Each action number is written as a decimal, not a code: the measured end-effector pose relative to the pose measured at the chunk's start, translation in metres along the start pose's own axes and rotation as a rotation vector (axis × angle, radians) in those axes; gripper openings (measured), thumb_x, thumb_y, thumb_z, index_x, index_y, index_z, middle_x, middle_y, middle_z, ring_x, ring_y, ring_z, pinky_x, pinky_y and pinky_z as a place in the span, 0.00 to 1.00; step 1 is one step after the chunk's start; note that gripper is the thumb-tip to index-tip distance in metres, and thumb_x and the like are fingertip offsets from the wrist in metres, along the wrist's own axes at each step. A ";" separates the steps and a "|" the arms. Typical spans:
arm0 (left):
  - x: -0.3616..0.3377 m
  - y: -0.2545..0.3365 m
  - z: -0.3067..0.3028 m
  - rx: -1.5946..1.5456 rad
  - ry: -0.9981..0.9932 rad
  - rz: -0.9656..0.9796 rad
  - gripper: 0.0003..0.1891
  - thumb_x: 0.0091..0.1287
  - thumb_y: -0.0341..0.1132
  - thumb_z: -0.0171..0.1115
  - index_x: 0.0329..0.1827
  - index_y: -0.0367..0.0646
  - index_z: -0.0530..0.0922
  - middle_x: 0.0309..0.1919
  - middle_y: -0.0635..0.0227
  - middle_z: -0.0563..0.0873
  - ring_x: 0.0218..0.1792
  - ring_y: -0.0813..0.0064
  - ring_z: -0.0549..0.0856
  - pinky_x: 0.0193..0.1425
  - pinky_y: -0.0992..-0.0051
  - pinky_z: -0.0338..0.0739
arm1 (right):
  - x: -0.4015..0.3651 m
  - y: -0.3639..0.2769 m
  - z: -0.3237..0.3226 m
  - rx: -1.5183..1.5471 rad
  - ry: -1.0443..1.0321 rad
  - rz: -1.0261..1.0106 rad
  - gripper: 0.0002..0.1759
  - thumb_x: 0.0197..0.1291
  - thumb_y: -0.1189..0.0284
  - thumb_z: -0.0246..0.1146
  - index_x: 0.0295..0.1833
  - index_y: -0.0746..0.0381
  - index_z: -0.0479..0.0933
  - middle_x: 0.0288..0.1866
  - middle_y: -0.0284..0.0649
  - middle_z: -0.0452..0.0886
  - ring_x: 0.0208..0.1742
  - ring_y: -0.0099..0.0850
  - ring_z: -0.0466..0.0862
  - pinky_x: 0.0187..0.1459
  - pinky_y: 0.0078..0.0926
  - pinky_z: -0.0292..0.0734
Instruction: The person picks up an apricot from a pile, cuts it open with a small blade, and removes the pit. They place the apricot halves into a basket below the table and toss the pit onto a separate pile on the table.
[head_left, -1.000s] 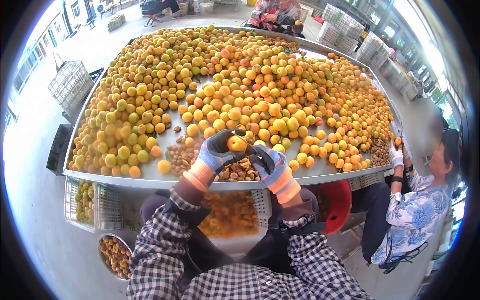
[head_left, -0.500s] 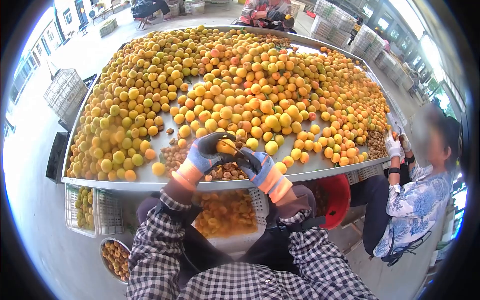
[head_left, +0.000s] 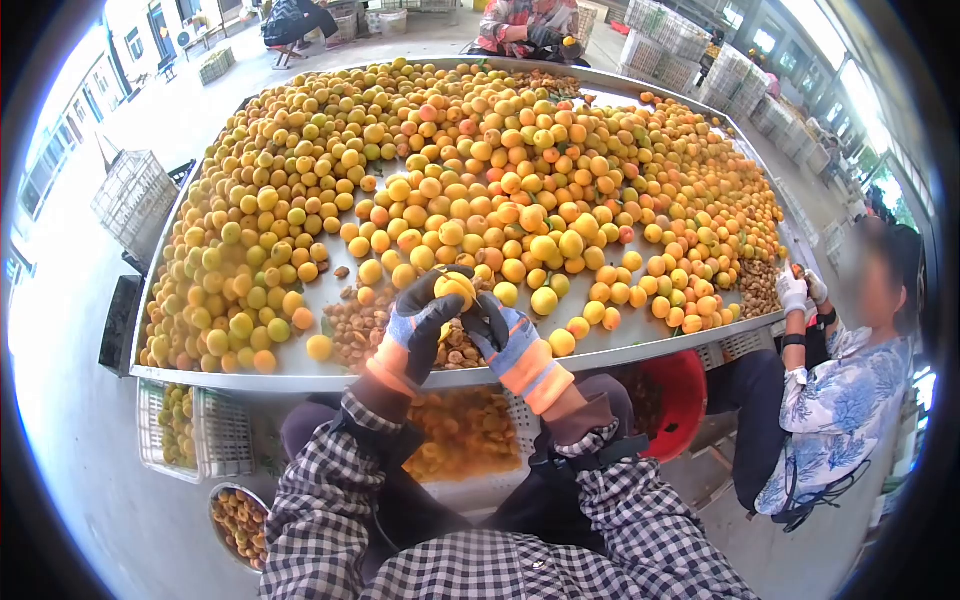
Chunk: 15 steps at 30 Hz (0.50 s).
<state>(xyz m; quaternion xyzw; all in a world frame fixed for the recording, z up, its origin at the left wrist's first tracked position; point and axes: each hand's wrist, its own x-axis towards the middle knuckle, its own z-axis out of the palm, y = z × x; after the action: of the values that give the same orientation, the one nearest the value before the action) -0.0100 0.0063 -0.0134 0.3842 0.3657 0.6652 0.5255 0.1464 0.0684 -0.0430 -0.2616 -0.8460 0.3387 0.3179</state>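
My two hands, in dark gloves with orange cuffs, meet over the near edge of a steel table (head_left: 300,382). My left hand (head_left: 418,322) wraps an orange apricot (head_left: 455,289) from the left and top. Pressed against the fruit's lower right side, my right hand (head_left: 497,332) has its fingers closed on it; I cannot make out a blade now. Just below the hands lies a pile of brown pits (head_left: 352,325). The tabletop beyond is heaped with several yellow and orange apricots (head_left: 480,170).
Under the table edge stands a white crate of cut apricot halves (head_left: 462,440), with a red bucket (head_left: 678,400) to its right. A crate of fruit (head_left: 195,430) and a bowl (head_left: 232,520) sit lower left. A co-worker (head_left: 835,410) sits at right; another person (head_left: 520,25) is at the far end.
Both hands have drawn closer together around the apricot and the left hand has turned over it. The thin blade seen at the fruit earlier no longer shows.
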 end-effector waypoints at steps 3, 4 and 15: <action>0.004 -0.002 -0.001 -0.006 -0.013 -0.008 0.28 0.64 0.45 0.66 0.62 0.35 0.74 0.50 0.67 0.83 0.53 0.76 0.79 0.62 0.73 0.70 | 0.001 -0.007 -0.003 0.001 -0.013 0.063 0.25 0.58 0.73 0.64 0.61 0.64 0.68 0.42 0.51 0.83 0.44 0.50 0.83 0.43 0.41 0.78; 0.005 0.001 -0.002 -0.004 -0.016 -0.008 0.28 0.64 0.45 0.66 0.62 0.35 0.74 0.50 0.67 0.83 0.53 0.76 0.79 0.62 0.73 0.70 | 0.000 -0.008 -0.005 0.003 -0.023 0.082 0.25 0.58 0.73 0.64 0.61 0.64 0.68 0.42 0.51 0.82 0.44 0.50 0.82 0.43 0.41 0.78; 0.000 -0.002 0.014 -0.115 -0.009 -0.003 0.28 0.67 0.45 0.63 0.65 0.37 0.70 0.55 0.59 0.82 0.57 0.70 0.79 0.64 0.70 0.71 | 0.002 -0.010 0.005 0.021 0.046 0.033 0.22 0.60 0.74 0.62 0.60 0.65 0.69 0.43 0.51 0.82 0.46 0.50 0.82 0.44 0.41 0.77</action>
<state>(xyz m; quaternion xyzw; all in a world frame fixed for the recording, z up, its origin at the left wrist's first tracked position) 0.0030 0.0081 -0.0092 0.3559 0.3252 0.6826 0.5492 0.1390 0.0611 -0.0380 -0.2800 -0.8306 0.3466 0.3341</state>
